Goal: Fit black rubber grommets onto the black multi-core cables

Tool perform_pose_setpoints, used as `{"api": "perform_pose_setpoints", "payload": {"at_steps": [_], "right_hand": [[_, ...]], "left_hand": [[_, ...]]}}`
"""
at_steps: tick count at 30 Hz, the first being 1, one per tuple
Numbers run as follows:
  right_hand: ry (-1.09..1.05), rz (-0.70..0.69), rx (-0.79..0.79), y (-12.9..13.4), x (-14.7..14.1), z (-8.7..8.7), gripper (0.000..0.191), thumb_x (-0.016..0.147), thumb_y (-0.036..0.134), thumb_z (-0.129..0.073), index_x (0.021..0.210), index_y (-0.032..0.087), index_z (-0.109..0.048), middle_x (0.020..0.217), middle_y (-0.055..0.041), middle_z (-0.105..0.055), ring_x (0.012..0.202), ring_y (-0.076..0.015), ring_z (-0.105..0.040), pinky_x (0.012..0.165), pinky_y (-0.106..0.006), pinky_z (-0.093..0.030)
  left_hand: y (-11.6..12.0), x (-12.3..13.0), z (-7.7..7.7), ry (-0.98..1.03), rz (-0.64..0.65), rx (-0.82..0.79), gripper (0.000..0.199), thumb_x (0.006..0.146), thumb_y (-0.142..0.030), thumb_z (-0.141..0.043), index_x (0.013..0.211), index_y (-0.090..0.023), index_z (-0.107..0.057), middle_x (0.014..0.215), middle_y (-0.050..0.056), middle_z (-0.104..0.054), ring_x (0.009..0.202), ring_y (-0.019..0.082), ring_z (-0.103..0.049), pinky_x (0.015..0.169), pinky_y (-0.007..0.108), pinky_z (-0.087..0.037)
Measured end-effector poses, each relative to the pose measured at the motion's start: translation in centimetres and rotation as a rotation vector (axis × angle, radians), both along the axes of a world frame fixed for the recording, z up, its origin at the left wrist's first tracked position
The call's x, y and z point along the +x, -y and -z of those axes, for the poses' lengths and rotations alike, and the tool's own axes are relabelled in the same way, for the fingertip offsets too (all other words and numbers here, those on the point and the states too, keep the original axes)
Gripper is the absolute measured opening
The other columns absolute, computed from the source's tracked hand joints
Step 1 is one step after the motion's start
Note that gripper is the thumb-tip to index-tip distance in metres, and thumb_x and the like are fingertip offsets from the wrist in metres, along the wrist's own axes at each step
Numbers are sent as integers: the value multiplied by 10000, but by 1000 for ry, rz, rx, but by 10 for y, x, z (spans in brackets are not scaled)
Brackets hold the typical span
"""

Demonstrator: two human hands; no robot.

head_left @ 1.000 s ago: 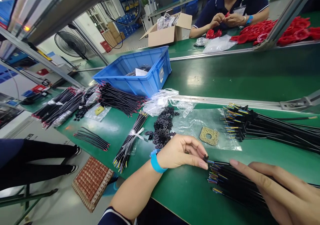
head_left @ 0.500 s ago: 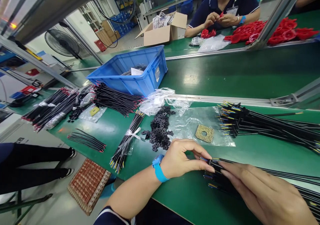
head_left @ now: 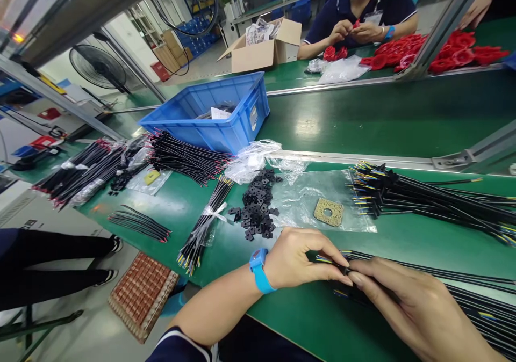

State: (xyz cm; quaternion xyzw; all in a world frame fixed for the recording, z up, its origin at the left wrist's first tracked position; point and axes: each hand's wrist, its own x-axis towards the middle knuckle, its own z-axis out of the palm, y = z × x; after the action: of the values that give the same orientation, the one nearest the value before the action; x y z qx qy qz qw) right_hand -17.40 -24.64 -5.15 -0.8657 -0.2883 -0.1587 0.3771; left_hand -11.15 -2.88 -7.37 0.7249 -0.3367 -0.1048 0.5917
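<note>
- The left hand (head_left: 300, 257) pinches the stripped, coloured-wire end of a black cable (head_left: 407, 268) between thumb and fingertips, low on the green bench (head_left: 306, 319); a blue wristband (head_left: 260, 270) sits at its wrist.
- The right hand (head_left: 407, 311) meets it fingertip to fingertip and grasps the same cable just behind that end.
- More loose cables (head_left: 484, 316) lie under and beside the right hand, partly covered by it and cut off at the frame's edge.
- Just beyond the left hand: a pile of small black parts (head_left: 258, 206), a clear plastic bag (head_left: 310, 201) and a tan square pad (head_left: 328, 211) lying on it.
- Farther back lie a large cable bundle (head_left: 423, 198) and a blue crate (head_left: 213, 112).
- Across the bench a co-worker's hands (head_left: 357, 29) handle red parts (head_left: 407, 50); too small to make out.
</note>
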Motion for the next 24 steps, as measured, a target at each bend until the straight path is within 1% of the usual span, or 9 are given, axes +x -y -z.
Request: {"api": "perform_pose_setpoints", "payload": {"at_steps": [6, 11, 12, 14, 16, 17, 20, 22, 24], "right_hand": [[-66, -25, 16, 1, 0, 3, 160, 1078, 243, -531, 1025, 226, -682, 776, 24, -721, 613, -85, -693, 572, -127, -536], [-45, -26, 36, 4, 1, -2, 147, 1077, 248, -544, 1066, 229, -689, 761, 32, -707, 594, -77, -674, 563, -125, -523], [-37, -16, 35, 5, 1, -4, 153, 1077, 254, -547, 1068, 230, -697, 756, 33, -706, 587, -78, -669, 560, -130, -523], [-29, 9, 21, 8, 1, -6, 162, 1074, 268, -557, 1077, 230, -715, 758, 30, -709, 589, -81, -669, 564, -140, -530], [-23, 37, 3, 10, 1, -8, 168, 1068, 276, -568, 1082, 225, -727, 763, 23, -716, 600, -89, -677, 568, -154, -538], [-22, 47, -6, 10, 1, -8, 170, 1067, 278, -568, 1076, 223, -729, 765, 19, -721, 604, -95, -683, 567, -162, -542], [20, 67, -37, 10, 0, -9, 175, 1074, 294, -555, 1052, 226, -715, 780, 17, -736, 614, -105, -698, 566, -178, -548], [82, 79, -84, 12, 0, -9, 167, 1084, 294, -542, 1059, 223, -691, 802, 22, -743, 629, -98, -704, 589, -178, -548], [186, 121, -169, 18, 1, -9, 170, 1097, 292, -528, 1060, 212, -673, 818, 22, -744, 650, -91, -706, 637, -186, -546]], "left_hand": [[2, 0, -1, 53, -3, -51, 243, 868, -425, -869, 916, -188, -860, 868, 82, -844, 780, 177, -788, 748, 248, -594], [3, 2, -3, 82, -6, -67, 280, 845, -453, -882, 932, -188, -856, 863, 78, -838, 773, 178, -781, 768, 268, -622], [1, 3, -4, 90, 1, -78, 313, 815, -450, -908, 975, -186, -854, 885, 78, -842, 788, 179, -786, 779, 269, -633], [-7, 8, -8, 84, 7, -118, 486, 738, -426, -967, 1136, -185, -827, 987, 87, -851, 861, 187, -804, 839, 276, -655], [-18, 16, -13, 51, -36, -151, 658, 697, -397, -997, 1275, -182, -770, 1079, 100, -848, 940, 190, -813, 908, 285, -661], [-24, 20, -16, 40, -83, -148, 661, 708, -391, -993, 1289, -180, -758, 1082, 99, -848, 951, 186, -813, 919, 286, -660], [-40, 30, -24, 98, -238, -71, 433, 808, -432, -922, 1136, -177, -799, 963, 70, -848, 865, 160, -801, 840, 272, -661], [-47, 33, -27, 190, -258, -25, 348, 866, -485, -862, 1021, -179, -811, 899, 54, -836, 793, 147, -782, 768, 264, -654], [-51, 34, -27, 280, -229, 39, 343, 905, -515, -813, 983, -181, -806, 880, 44, -825, 765, 142, -770, 741, 264, -647]]}}
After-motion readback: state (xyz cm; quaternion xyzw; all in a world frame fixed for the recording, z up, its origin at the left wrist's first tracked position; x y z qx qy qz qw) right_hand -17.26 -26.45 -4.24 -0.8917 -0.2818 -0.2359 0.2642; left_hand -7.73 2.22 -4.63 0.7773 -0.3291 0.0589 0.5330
